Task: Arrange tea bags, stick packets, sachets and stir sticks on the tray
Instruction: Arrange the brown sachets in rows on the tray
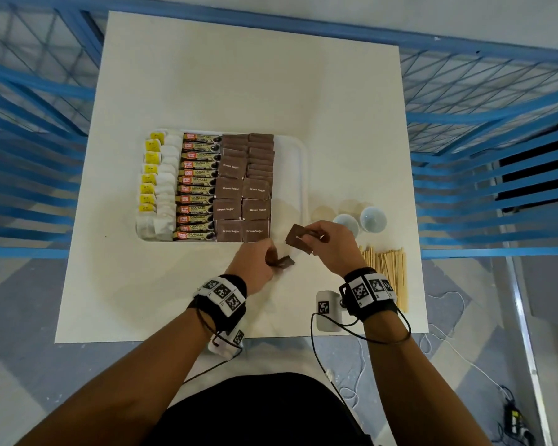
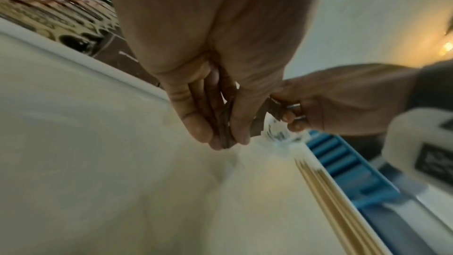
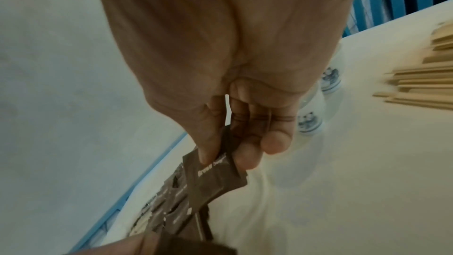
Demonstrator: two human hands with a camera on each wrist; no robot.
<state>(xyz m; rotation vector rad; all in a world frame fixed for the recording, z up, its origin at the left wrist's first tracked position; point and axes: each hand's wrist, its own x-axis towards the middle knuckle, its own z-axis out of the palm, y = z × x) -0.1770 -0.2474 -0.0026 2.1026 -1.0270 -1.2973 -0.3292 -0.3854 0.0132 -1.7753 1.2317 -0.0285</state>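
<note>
Left hand [image 1: 255, 265] pinches brown sachets [image 1: 281, 261] off the tray's [image 1: 295, 175] 6 o'clock edge. Right hand [image 1: 327, 249] pinches another sachet [image 1: 298, 241] at 5 o'clock. Bare strip along the tray's 3 o'clock rim. Stir sticks [image 1: 388, 268] lie near the table's [image 1: 207, 75] 4 o'clock edge.

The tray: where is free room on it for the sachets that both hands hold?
A bare strip of the tray runs between the brown sugar sachets and its right rim. Tea bags and stick packets crowd the left.
</note>
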